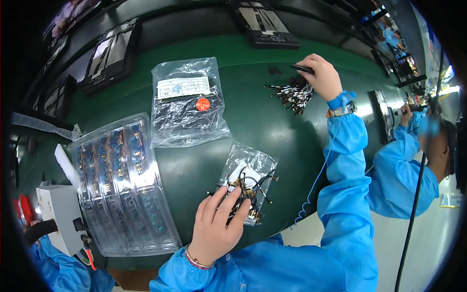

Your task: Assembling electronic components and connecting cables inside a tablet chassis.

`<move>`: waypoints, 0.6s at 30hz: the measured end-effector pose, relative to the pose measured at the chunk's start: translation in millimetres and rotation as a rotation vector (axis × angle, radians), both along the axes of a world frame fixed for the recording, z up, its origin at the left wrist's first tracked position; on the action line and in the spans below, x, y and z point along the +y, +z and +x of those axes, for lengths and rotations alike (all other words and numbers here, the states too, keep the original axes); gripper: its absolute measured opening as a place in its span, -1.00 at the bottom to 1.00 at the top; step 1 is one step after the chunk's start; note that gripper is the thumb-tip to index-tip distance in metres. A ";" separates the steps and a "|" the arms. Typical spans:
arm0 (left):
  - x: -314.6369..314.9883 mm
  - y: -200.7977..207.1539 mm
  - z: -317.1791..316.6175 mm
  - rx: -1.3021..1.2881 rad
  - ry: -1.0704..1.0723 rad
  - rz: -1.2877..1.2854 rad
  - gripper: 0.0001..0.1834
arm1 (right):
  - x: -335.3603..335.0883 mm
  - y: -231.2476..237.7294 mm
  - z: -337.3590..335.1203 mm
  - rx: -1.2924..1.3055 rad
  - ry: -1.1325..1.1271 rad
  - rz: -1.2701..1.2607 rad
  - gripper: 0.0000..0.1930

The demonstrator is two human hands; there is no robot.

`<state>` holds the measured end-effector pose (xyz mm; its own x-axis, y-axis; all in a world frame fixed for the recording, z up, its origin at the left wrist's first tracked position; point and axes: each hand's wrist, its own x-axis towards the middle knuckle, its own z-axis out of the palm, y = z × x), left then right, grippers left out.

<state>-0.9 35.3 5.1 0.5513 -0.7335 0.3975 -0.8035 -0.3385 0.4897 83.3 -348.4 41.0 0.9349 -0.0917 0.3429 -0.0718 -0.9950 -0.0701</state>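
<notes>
My left hand [216, 228] lies with its fingers spread over a small heap of short black cables [250, 192] with gold-coloured ends. The cables rest on a clear plastic bag [241, 158] holding a white label. Farther off to the right, my right hand [321, 75] is closed on a slim black tool [302, 69]; whether it is a pen or tweezers cannot be made out. Just below that hand sits a bundle of thin black cables [294, 95] with white marks and small tips. Part of the bundle is hidden by the hand.
A labelled clear bag [187, 124] of dark parts lies at centre left. Beside it is a clear blister tray [124, 194] of small components, near a white box [61, 219]. Dark device panels [265, 24] line the back. A blue coiled cord [311, 194] hangs from my right wrist. A co-worker [413, 170] sits right.
</notes>
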 end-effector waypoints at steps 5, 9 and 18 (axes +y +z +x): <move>1.1 -2.9 2.1 0.023 0.008 0.032 -0.57 | 9.6 -20.8 25.1 0.122 -0.032 -0.020 -0.80; -0.9 -1.7 4.5 0.042 0.012 0.017 -0.58 | 7.7 -27.0 28.1 0.124 -0.044 -0.023 -0.81; -0.1 -2.0 2.8 0.038 0.019 0.009 -0.62 | 23.8 -15.7 11.0 0.140 -0.002 -0.081 -0.82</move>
<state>1.9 35.2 3.1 0.5793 -0.7266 0.3693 -0.7780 -0.3579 0.5163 94.3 -324.5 25.2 0.9738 -0.0709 0.2161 -0.0773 -0.9968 0.0214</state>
